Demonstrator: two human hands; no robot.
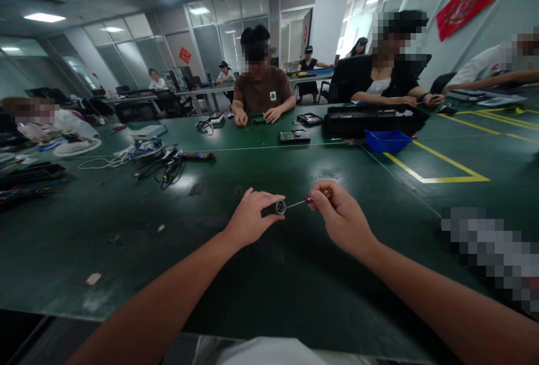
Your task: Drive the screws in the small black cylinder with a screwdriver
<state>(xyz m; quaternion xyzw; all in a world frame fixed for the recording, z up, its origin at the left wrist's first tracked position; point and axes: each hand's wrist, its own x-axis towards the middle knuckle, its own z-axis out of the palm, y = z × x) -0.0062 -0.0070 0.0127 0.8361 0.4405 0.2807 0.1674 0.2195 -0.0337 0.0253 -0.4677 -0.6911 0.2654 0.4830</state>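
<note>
Between the thumb and fingers of my left hand is a short dark cylinder, its round open end turned toward my right hand. It looks like a flashlight body, though its kind is not certain. My right hand is closed around the red handle of a screwdriver. The thin metal shaft points left, with its tip at the mouth of the cylinder; whether it touches is too small to tell. Both hands are above the green table.
A bundle of black cables lies at left. Farther back are a hard drive, a blue bin and a long black casing. A co-worker in a brown shirt handles a green board opposite. A blurred object is at right.
</note>
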